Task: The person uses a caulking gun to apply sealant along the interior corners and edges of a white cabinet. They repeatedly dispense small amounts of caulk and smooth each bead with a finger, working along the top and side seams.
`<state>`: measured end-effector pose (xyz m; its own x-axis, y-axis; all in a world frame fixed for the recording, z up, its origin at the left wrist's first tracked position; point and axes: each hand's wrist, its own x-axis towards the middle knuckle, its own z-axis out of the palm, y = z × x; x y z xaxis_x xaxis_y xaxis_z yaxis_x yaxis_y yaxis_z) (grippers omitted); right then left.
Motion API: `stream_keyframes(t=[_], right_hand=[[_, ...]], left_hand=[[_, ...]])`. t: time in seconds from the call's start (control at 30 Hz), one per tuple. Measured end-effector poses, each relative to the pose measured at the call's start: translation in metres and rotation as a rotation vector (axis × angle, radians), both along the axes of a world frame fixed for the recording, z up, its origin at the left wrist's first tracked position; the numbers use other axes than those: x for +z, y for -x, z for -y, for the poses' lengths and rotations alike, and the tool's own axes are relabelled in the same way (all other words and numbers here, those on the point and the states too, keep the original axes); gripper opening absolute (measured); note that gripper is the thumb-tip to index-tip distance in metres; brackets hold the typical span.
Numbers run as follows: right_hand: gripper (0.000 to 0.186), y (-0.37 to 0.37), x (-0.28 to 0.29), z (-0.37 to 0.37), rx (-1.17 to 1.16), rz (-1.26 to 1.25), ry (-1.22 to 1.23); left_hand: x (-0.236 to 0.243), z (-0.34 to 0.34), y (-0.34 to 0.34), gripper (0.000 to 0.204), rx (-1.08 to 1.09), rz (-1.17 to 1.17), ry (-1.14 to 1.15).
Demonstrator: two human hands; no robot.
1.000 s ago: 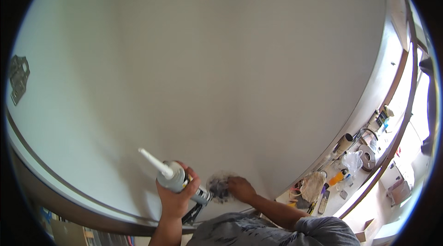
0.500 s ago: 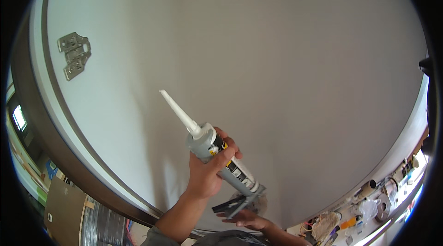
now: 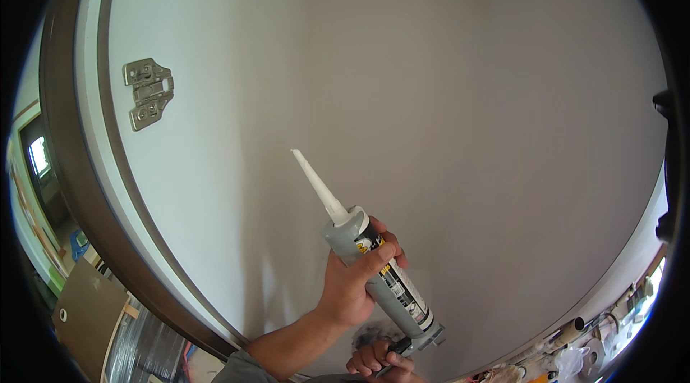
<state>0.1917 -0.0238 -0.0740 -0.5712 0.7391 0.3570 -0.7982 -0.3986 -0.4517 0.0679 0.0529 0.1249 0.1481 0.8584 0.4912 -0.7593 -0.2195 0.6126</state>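
A caulking gun holds a sealant cartridge with a dark, white and yellow label. Its long white nozzle points up and to the left, with the tip apart from the pale panels behind, as far as I can judge. My left hand is wrapped around the front half of the barrel, thumb across the label. Down at the rear end, my right hand has its fingers curled around the gun's dark handle. Part of the handle is hidden by those fingers.
Pale cabinet panels surround the gun. On the left one is a metal hinge plate, beside a brown edge. Lower left stand a brown board and a film-wrapped stack. Tools and a clear bag lie lower right.
My right hand has gone from open beneath the gun's rear to closed around its handle. The gun and my left hand have shifted right and slightly down in view; the hinge plate also appears further right.
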Motion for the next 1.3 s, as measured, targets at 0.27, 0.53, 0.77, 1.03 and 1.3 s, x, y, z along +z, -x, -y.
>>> stream_keyframes(t=[0.27, 0.53, 0.77, 1.03, 1.3], right_hand=[[0.042, -0.005, 0.012, -0.001, -0.025, -0.015, -0.072], [0.043, -0.010, -0.010, -0.002, -0.028, -0.021, -0.058], [0.041, -0.029, -0.061, -0.031, 0.141, -0.057, -0.130], [0.029, -0.118, 0.100, -0.003, -0.172, 1.424, -0.716], [0.031, -0.018, 0.203, -0.060, -1.037, 0.388, -0.707]], left_hand=[[0.000, 0.008, 0.003, 0.034, 0.015, 0.017, -0.039], [-0.005, 0.010, 0.000, 0.034, 0.054, -0.012, -0.032], [-0.015, 0.011, -0.007, 0.033, 0.152, -0.003, 0.064], [-0.041, 0.016, -0.006, 0.036, 0.328, -0.279, -0.040], [-0.059, 0.036, 0.008, 0.030, 0.252, -0.501, -0.052]])
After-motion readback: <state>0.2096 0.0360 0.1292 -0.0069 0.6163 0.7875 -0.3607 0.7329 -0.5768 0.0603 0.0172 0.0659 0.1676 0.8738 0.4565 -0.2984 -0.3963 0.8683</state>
